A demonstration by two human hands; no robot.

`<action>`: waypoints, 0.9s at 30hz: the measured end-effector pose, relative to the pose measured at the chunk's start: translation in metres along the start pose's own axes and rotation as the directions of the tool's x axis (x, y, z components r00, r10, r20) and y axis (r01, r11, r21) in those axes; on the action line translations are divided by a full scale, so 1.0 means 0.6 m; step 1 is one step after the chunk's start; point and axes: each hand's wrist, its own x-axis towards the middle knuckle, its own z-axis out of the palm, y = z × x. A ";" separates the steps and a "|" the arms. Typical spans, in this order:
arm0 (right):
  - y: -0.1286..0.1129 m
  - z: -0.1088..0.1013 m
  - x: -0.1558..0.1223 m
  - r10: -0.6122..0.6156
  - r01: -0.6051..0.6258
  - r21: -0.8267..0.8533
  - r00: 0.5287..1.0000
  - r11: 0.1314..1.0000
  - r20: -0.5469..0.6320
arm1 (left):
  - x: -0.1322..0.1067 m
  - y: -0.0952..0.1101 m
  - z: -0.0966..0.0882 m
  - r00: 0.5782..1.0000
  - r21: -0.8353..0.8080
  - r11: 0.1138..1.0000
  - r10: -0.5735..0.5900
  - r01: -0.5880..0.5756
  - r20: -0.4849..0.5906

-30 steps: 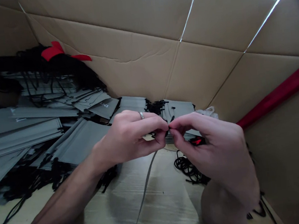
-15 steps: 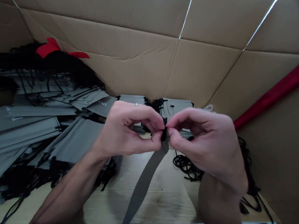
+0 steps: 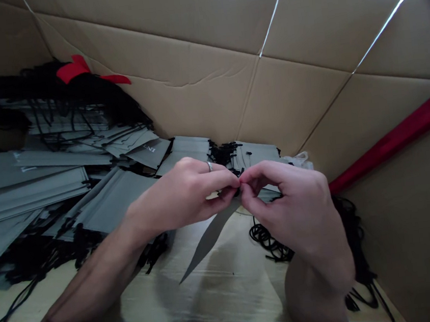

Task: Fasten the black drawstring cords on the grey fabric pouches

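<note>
My left hand [image 3: 187,192], with a ring on one finger, is closed in a pinch at the middle of the view. Facing it, my right hand [image 3: 297,214] also pinches, and the fingertips of both nearly touch. Between them is a bit of black cord [image 3: 236,172], mostly hidden by the fingers. A thin grey sheet-like piece [image 3: 210,238], seen almost edge-on, hangs from this spot down toward the lower left, above the table [image 3: 214,302]. Its join with the cord is covered by my fingers.
Grey flat pieces with black cords [image 3: 115,199] lie heaped on the left. Behind them sits a black cord bundle with a red strip [image 3: 74,68]. More black cords [image 3: 267,240] lie at right. Cardboard walls [image 3: 174,63] enclose the back; a dark red band [image 3: 393,137] slants at right.
The grey piece has swung up, its lower end now above the table instead of past its front edge. My left hand has turned and lowered slightly; both hands still pinch together.
</note>
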 end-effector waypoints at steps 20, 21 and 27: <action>-0.016 -0.011 -0.004 0.104 -0.098 0.192 0.994 0.977 -0.022 | 0.006 0.002 0.022 0.960 -0.525 0.830 -0.268 0.190 -0.076; -0.015 -0.012 -0.003 0.121 -0.117 0.229 0.993 0.967 -0.005 | 0.006 0.002 0.023 0.955 -0.564 0.799 -0.289 0.207 -0.059; -0.001 -0.010 0.002 0.193 -0.217 0.394 0.976 0.893 0.100 | 0.009 -0.006 0.030 0.938 -0.662 0.700 -0.345 0.267 0.014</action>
